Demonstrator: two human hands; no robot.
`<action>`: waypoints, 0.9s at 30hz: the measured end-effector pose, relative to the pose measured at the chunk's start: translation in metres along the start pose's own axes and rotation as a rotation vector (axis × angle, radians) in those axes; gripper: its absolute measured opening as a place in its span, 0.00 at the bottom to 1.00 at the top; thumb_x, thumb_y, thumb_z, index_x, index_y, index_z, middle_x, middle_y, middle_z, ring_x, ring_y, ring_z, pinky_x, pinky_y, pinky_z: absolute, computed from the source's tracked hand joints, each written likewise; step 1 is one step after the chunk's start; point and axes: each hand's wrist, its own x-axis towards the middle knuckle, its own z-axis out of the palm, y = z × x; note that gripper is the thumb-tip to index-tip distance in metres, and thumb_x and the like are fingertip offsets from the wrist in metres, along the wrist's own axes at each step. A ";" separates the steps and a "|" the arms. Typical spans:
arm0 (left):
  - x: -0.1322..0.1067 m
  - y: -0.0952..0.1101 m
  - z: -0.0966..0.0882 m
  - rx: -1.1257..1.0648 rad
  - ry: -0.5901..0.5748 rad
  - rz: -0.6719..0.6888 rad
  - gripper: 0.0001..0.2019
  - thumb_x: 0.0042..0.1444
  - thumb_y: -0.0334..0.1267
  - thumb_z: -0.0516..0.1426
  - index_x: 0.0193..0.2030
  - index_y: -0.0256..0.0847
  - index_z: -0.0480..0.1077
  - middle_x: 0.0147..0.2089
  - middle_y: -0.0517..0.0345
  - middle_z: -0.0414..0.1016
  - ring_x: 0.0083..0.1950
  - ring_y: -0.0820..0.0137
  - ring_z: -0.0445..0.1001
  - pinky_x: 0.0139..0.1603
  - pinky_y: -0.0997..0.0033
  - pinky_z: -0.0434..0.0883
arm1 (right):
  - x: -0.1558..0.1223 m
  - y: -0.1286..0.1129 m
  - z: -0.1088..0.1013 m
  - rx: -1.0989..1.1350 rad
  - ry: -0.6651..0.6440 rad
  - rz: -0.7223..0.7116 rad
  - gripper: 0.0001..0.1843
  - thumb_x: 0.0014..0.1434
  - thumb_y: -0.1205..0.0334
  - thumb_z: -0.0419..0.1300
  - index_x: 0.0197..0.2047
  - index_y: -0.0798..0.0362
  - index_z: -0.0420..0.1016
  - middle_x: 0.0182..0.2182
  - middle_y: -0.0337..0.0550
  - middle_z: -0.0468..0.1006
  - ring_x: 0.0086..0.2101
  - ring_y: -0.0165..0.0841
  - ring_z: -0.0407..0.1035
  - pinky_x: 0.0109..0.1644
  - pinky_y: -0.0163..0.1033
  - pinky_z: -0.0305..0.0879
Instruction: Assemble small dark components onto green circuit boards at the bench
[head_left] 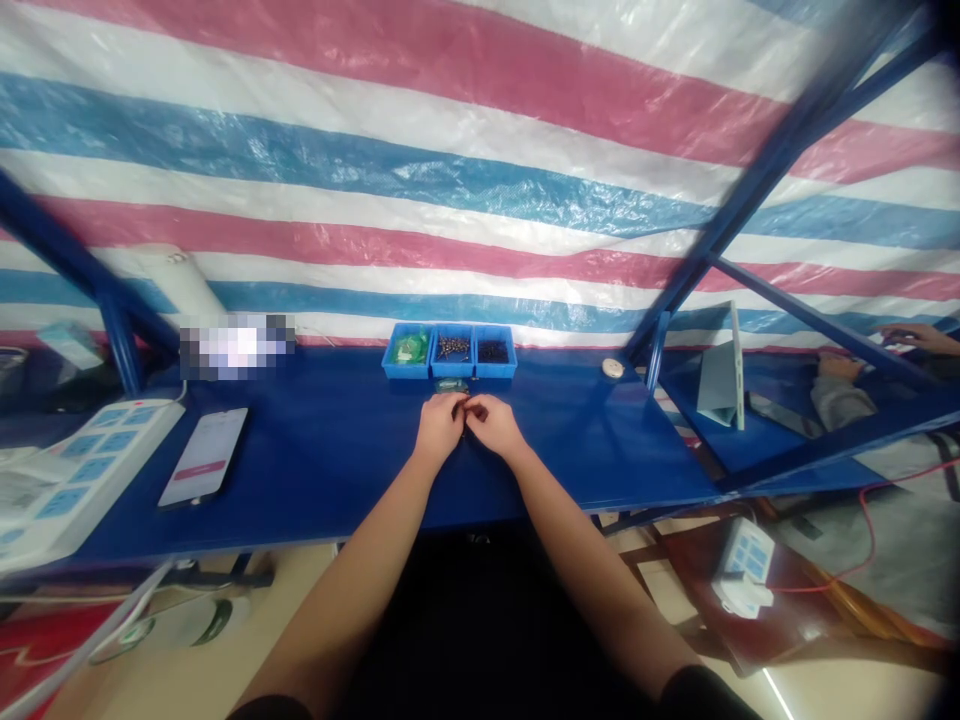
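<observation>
My left hand (440, 428) and my right hand (492, 424) meet over the middle of the blue table (322, 450). Both have their fingers pinched together, tips touching or nearly so. Whatever they hold is too small and too covered to name; a dark bit shows just below the fingertips. Right beyond them lies a small greenish packet (451, 384). Behind it three blue bins stand side by side: the left bin (406, 371) holds something green, the middle bin (453, 369) small metallic pieces like screws, the right bin (495, 370) small dark pieces.
On the left lie a phone (204, 455) and a large white power strip (112, 460). A round pale object (613, 368) sits at the right. Blue frame posts (660, 345) border the table. Beyond them are a propped tablet (724, 370) and another person's hands (840, 367).
</observation>
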 end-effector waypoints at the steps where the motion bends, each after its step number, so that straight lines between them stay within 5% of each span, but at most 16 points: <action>1: 0.000 -0.001 0.000 0.006 -0.005 0.001 0.11 0.56 0.27 0.55 0.43 0.42 0.75 0.45 0.53 0.79 0.47 0.60 0.74 0.48 0.59 0.69 | -0.002 0.000 -0.001 -0.029 -0.034 -0.047 0.11 0.53 0.70 0.58 0.39 0.50 0.77 0.37 0.40 0.79 0.34 0.32 0.72 0.43 0.38 0.71; 9: -0.001 0.000 0.001 0.000 0.001 0.008 0.11 0.60 0.28 0.52 0.40 0.42 0.75 0.42 0.54 0.79 0.46 0.61 0.74 0.48 0.59 0.69 | -0.003 0.006 -0.005 -0.299 -0.126 -0.174 0.10 0.59 0.70 0.58 0.41 0.51 0.78 0.37 0.45 0.79 0.39 0.36 0.69 0.49 0.42 0.65; 14: -0.001 0.003 -0.001 0.019 0.004 0.012 0.10 0.60 0.31 0.53 0.40 0.43 0.75 0.42 0.54 0.79 0.46 0.62 0.74 0.48 0.60 0.68 | -0.003 0.010 -0.012 -0.460 -0.084 -0.089 0.05 0.59 0.61 0.63 0.37 0.51 0.80 0.34 0.47 0.77 0.38 0.38 0.67 0.47 0.44 0.63; 27: -0.002 0.014 -0.006 -0.016 -0.040 0.003 0.08 0.62 0.41 0.56 0.43 0.47 0.75 0.45 0.55 0.79 0.49 0.61 0.74 0.50 0.59 0.64 | -0.005 -0.003 -0.017 -0.009 0.120 0.071 0.10 0.60 0.54 0.59 0.37 0.49 0.78 0.35 0.39 0.82 0.36 0.34 0.75 0.46 0.38 0.69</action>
